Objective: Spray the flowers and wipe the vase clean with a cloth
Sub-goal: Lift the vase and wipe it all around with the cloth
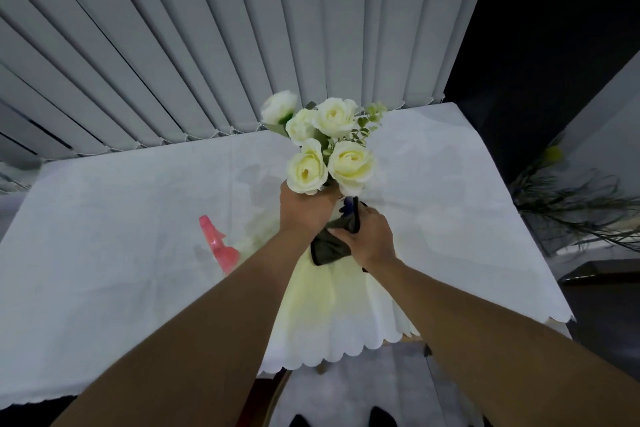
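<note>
A bunch of cream-white roses (332,146) stands up from a vase that is almost wholly hidden; only a dark blue bit of the vase (351,208) shows between my hands. My left hand (304,210) is wrapped around the vase's neck just under the blooms. My right hand (367,236) presses a dark cloth (329,246) against the vase's right side. A pink spray bottle (218,243) sits on the table to the left of my left forearm, partly hidden by it.
The table carries a white scalloped tablecloth (121,253) with a pale yellow cloth (322,298) under the vase. Grey vertical blinds (207,45) hang behind. Dark leafy branches (571,204) lie off the table's right edge.
</note>
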A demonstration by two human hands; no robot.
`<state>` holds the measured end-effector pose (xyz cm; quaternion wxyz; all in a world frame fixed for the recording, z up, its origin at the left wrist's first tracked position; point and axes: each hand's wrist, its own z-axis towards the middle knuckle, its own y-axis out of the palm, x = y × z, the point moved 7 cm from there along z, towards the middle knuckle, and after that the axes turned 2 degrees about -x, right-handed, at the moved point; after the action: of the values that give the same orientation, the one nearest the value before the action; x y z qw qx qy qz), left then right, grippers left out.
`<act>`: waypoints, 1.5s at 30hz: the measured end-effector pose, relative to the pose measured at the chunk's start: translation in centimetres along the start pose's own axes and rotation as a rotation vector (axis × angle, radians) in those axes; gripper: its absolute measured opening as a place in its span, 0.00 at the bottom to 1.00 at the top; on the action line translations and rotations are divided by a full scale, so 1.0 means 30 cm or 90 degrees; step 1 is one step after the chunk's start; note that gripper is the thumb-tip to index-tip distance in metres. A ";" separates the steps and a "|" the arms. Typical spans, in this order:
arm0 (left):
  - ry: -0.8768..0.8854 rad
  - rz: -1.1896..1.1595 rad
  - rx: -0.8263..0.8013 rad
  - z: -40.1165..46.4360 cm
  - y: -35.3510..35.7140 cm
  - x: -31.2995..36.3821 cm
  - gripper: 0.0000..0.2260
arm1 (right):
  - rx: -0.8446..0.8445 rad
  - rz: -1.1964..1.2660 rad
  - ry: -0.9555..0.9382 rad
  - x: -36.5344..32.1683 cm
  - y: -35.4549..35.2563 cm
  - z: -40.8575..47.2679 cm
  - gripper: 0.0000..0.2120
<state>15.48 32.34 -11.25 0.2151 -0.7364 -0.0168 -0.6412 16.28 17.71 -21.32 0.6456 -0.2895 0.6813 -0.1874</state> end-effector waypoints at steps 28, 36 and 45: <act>0.028 0.186 0.062 -0.018 0.021 0.087 0.21 | 0.096 0.094 -0.116 -0.135 -0.032 0.009 0.18; -0.008 0.079 -0.014 0.004 -0.005 0.006 0.13 | 0.056 0.125 -0.056 -0.096 -0.008 0.026 0.17; 0.031 0.155 0.038 0.000 -0.018 0.062 0.13 | -0.045 -0.054 0.006 0.006 0.055 0.020 0.20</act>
<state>15.67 32.35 -9.33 0.3133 -0.7107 0.0586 -0.6272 16.62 18.94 -22.55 0.6234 -0.3400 0.6776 -0.1912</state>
